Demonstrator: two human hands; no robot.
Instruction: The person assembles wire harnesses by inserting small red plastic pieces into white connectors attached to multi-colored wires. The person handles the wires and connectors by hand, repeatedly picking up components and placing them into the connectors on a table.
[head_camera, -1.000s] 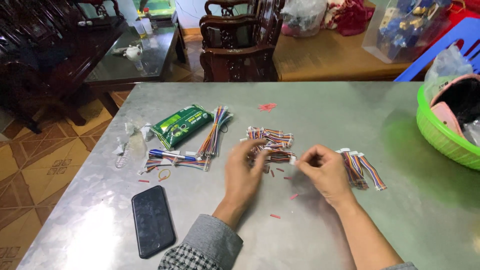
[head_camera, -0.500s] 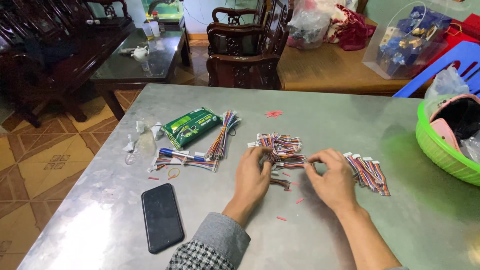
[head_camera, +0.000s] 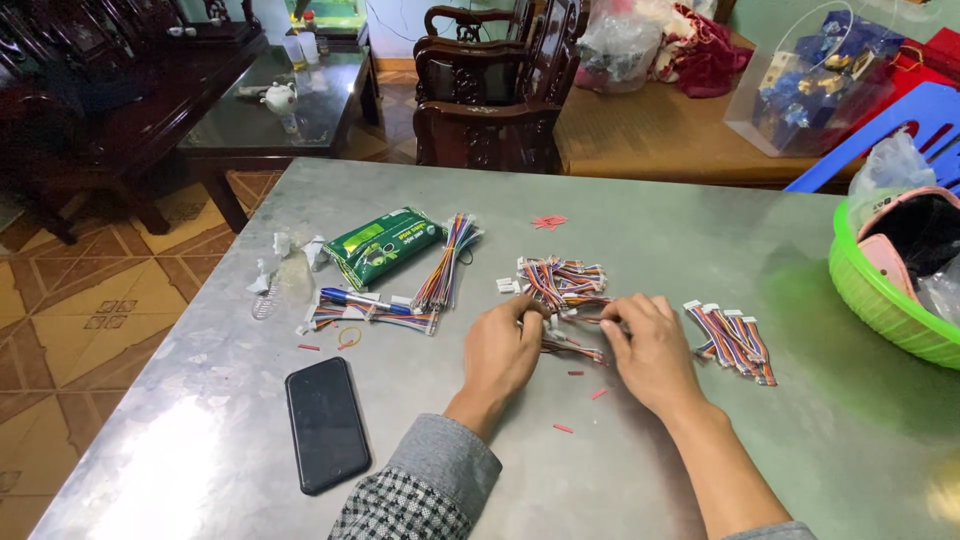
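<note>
Scanning from the left edge of the grey metal table (head_camera: 700, 230): scraps of clear plastic wrap (head_camera: 283, 262) lie near the edge, with a small coiled spring just below them. Next to these sits a green foil packet (head_camera: 385, 244), tilted, its right end touching a bundle of multicoloured wires (head_camera: 447, 263) in a clear sleeve. Below the packet, a blue pen (head_camera: 365, 300) lies across another flat wire bundle (head_camera: 380, 316); a small rubber band (head_camera: 349, 336) rests just beneath. A black phone (head_camera: 326, 422), screen dark, lies face up nearer the person, well apart from the wires.

Centre: a loose heap of wire harnesses with white connectors (head_camera: 562, 281). Left hand (head_camera: 503, 350), sleeve grey with a checked cuff, rests palm down, fingertips curled and pinching wires at the near edge of the heap. Right hand (head_camera: 652, 352), also palm down, fingers bent, pinches the same strand of wires (head_camera: 575, 350) between the two hands; exact grip hidden under the fingers. Short red offcuts (head_camera: 598, 393) are scattered on the table near both wrists.

Right of the right hand: a sorted row of harnesses (head_camera: 735, 338), laid side by side, just beside the knuckles. Far right: a green plastic basket (head_camera: 880, 300) holding a pink item and plastic bags.
</note>
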